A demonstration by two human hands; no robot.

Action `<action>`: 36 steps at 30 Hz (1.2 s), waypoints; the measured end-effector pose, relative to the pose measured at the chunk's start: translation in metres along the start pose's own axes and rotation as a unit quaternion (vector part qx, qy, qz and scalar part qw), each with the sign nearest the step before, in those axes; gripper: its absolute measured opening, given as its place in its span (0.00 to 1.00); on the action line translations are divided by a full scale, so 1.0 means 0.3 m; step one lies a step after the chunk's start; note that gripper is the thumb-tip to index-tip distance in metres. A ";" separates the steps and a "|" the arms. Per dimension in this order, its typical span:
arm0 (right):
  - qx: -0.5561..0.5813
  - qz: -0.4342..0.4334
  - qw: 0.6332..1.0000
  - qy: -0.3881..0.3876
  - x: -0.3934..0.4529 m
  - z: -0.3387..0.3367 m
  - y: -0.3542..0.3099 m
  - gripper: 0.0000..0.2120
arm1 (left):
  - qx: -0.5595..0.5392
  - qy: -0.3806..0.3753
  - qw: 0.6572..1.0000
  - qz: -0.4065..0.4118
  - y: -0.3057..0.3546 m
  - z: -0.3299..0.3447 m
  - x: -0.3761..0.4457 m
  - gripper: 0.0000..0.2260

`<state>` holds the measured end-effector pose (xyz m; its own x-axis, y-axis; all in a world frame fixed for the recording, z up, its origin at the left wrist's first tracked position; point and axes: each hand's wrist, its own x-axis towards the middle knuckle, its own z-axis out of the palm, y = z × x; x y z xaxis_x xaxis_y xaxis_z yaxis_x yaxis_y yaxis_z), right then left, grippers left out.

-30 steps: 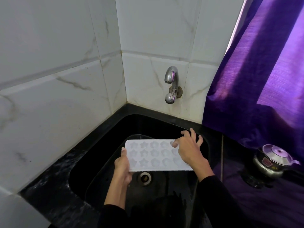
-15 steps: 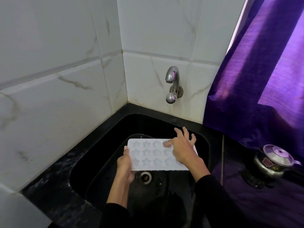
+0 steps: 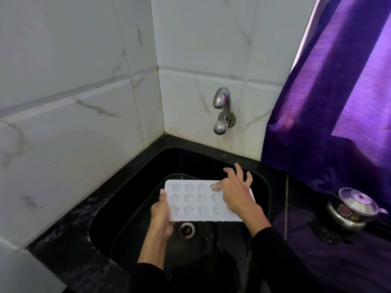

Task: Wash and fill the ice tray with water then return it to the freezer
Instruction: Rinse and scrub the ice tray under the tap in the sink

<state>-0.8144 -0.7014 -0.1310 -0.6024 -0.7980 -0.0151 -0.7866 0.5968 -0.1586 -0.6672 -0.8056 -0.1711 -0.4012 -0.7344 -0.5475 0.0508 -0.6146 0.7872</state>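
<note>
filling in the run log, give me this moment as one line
stage: washing | ice tray: held over sink | left hand: grips tray's left edge | right hand: fingers rub tray's cells | tap: no water visible

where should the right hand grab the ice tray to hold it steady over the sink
The bare right short edge of the ice tray, coming from the right. The left hand already grips the left edge, and the right hand only rests spread on top; the flat rim probably suits a thumb-over pinch.
</note>
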 end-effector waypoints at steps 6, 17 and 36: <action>0.009 0.009 1.000 0.003 0.000 0.000 -0.015 0.26 | 0.005 -0.008 1.000 0.005 0.003 0.008 -0.010 0.16; 0.071 -0.005 0.997 0.037 0.017 -0.018 -0.027 0.24 | 0.030 0.000 1.000 0.002 0.002 0.017 -0.008 0.19; -0.001 -0.047 0.999 -0.011 0.016 -0.007 -0.083 0.23 | 0.038 0.014 0.999 0.015 0.000 0.035 -0.024 0.18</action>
<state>-0.7979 -0.7198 -0.1250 -0.5234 -0.8518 -0.0211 -0.8395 0.5197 -0.1582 -0.6741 -0.7974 -0.1641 -0.3746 -0.7611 -0.5295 -0.0075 -0.5686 0.8226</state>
